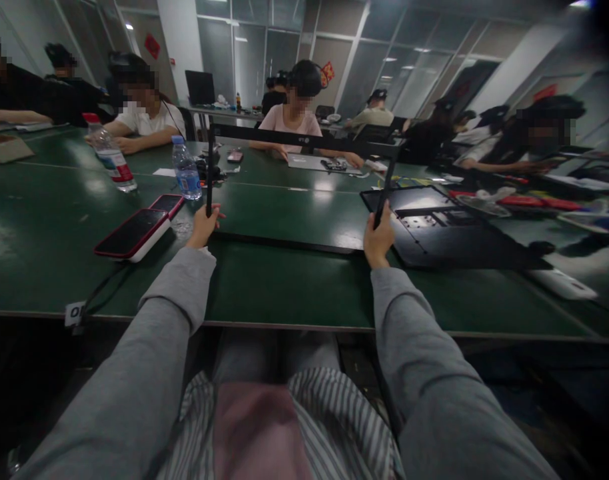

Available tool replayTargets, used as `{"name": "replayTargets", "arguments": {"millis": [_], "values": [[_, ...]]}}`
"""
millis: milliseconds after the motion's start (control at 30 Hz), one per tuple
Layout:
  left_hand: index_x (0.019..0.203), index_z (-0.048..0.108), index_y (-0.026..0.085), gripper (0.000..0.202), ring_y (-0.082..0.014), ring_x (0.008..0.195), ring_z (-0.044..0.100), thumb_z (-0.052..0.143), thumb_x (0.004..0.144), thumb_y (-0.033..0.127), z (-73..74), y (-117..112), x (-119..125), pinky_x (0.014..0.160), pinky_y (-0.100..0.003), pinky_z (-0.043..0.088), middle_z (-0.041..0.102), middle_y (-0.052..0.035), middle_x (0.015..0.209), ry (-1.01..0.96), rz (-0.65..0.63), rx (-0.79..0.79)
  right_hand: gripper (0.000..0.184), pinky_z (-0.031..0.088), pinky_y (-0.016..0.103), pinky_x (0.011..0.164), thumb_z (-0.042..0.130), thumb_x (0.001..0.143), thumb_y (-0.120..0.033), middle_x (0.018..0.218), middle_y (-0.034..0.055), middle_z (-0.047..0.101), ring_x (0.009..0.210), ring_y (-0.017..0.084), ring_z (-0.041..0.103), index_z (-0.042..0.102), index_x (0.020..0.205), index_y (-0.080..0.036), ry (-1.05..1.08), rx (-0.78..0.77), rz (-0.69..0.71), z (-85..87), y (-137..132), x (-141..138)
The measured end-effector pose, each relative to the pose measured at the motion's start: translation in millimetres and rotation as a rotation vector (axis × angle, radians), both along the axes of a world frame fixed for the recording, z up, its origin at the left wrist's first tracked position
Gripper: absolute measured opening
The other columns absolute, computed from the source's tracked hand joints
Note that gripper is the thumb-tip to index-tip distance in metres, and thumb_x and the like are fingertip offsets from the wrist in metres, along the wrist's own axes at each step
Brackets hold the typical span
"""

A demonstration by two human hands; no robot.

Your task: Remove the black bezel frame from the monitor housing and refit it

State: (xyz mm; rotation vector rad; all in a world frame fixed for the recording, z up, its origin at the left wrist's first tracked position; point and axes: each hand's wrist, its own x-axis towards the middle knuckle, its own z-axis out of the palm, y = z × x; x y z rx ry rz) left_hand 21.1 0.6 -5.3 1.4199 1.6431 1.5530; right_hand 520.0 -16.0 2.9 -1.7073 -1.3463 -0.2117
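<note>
A thin black rectangular frame (294, 244), like a laptop screen bezel, stands upright over the green table with its middle open. Its left side is gripped by my left hand (203, 225), fingers closed around the strip. On the opposite side my right hand (379, 235) grips the other upright strip, thumb pointing up. A small pale round mark shows on the upper strip. Just right of my right hand lies an opened black laptop-like casing (444, 237), with bare metal parts along its middle.
At left are a phone in a red case (134, 233), a blue-labelled water bottle (186, 170) and a red-capped bottle (112, 157). A white device (564, 283) lies at right. Several people sit around the green table (284, 287); one opposite (297, 123) has parts in front.
</note>
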Motion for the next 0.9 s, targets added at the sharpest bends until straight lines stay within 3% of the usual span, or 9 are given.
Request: {"name": "replayTargets", "arguments": {"millis": [100,167,267,367,500,667,833,900], "values": [[0.108,0.067,0.016,0.022,-0.008,0.046,0.044,0.069,0.091,0.028,1.9,-1,2,0.05,-0.023,0.038,0.068,-0.0013,0.075,-0.155,0.011,-0.046,0.06,0.051,0.056,0.106,0.055,0.098,-0.04,0.11,0.0183,0.074,0.111,0.035,0.07,0.053,0.152,-0.014,0.111,-0.084,-0.03,-9.0,12,5],[0.109,0.067,0.015,0.025,-0.0076,0.047,0.042,0.072,0.087,0.025,1.3,-1,1,0.05,-0.023,0.036,0.069,-0.0017,0.075,-0.173,0.06,-0.078,0.061,0.053,0.055,0.105,0.061,0.091,-0.033,0.105,0.0161,0.074,0.107,0.033,0.07,0.054,0.148,-0.012,0.156,-0.148,0.043,-15.2,20,9],[0.111,0.07,0.013,0.03,-0.0145,0.059,0.058,0.073,0.085,0.029,-1.6,0,-3,0.058,-0.028,0.047,0.074,-0.0075,0.082,-0.067,0.114,-0.15,0.06,0.054,0.05,0.105,0.06,0.084,-0.025,0.11,0.0165,0.074,0.108,0.03,0.071,0.056,0.142,-0.01,0.191,-0.209,0.2,-22.6,30,15],[0.105,0.076,0.014,0.027,-0.0267,0.088,0.072,0.07,0.088,0.033,-5.1,1,-10,0.077,-0.036,0.057,0.078,-0.0126,0.093,0.172,0.142,-0.197,0.056,0.052,0.047,0.112,0.055,0.085,-0.021,0.125,0.0186,0.073,0.12,0.028,0.069,0.06,0.14,-0.011,0.163,-0.237,0.303,-26.6,33,19],[0.111,0.081,0.016,0.033,-0.038,0.119,0.07,0.066,0.092,0.039,-8.8,0,-15,0.104,-0.047,0.052,0.08,-0.0172,0.115,0.482,0.199,-0.186,0.055,0.046,0.05,0.121,0.054,0.089,-0.022,0.144,0.0199,0.067,0.136,0.031,0.062,0.064,0.143,-0.012,0.064,-0.303,0.224,-29.9,31,20],[0.114,0.084,0.017,0.036,-0.0403,0.117,0.069,0.066,0.094,0.041,-12.8,-4,-11,0.105,-0.051,0.05,0.079,-0.0188,0.113,0.578,0.175,-0.214,0.057,0.045,0.055,0.12,0.057,0.089,-0.024,0.143,0.0209,0.069,0.138,0.036,0.062,0.066,0.145,-0.012,0.038,-0.386,0.146,-35.6,34,23],[0.11,0.084,0.015,0.035,-0.0411,0.119,0.066,0.066,0.094,0.04,-15.9,-3,-11,0.107,-0.054,0.048,0.078,-0.0216,0.114,0.608,0.18,-0.259,0.053,0.048,0.054,0.118,0.06,0.084,-0.02,0.135,0.0173,0.074,0.131,0.032,0.067,0.072,0.135,-0.014,0.083,-0.371,0.166,-39.2,42,25],[0.106,0.084,0.016,0.033,-0.0408,0.119,0.065,0.066,0.094,0.041,-17.9,-1,-14,0.107,-0.054,0.048,0.077,-0.0214,0.111,0.567,0.123,-0.206,0.052,0.049,0.053,0.117,0.061,0.082,-0.017,0.133,0.018,0.075,0.129,0.032,0.068,0.073,0.132,-0.012,0.1,-0.351,0.178,-39.4,43,25]]}}
